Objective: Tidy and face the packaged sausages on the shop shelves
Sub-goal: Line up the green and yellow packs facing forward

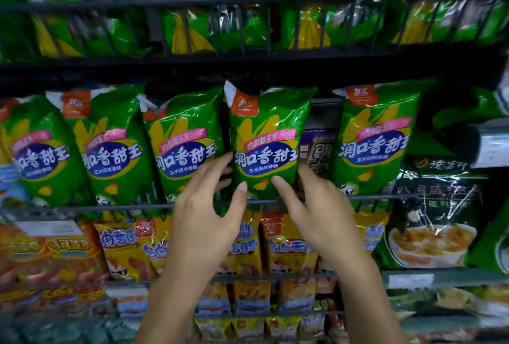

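Observation:
On the middle shelf stands a row of green corn-sausage packs behind a wire rail (110, 207). I hold the fourth pack (267, 134) of that row upright between both hands. My left hand (203, 222) grips its lower left edge, thumb on the front and fingers reaching in beside the neighbouring pack (184, 145). My right hand (322, 214) grips the lower right edge, thumb on the front and fingers along the side. A purple pack (319, 151) shows in the gap to its right, set further back, before another green pack (377, 140).
More green packs (192, 13) fill the wire shelf above. Yellow sausage packs (124, 247) stand on the shelf below my hands, orange ones (41, 250) to their left. Dark green soup packets (432, 219) stand at the right, with small packs (248, 302) lower down.

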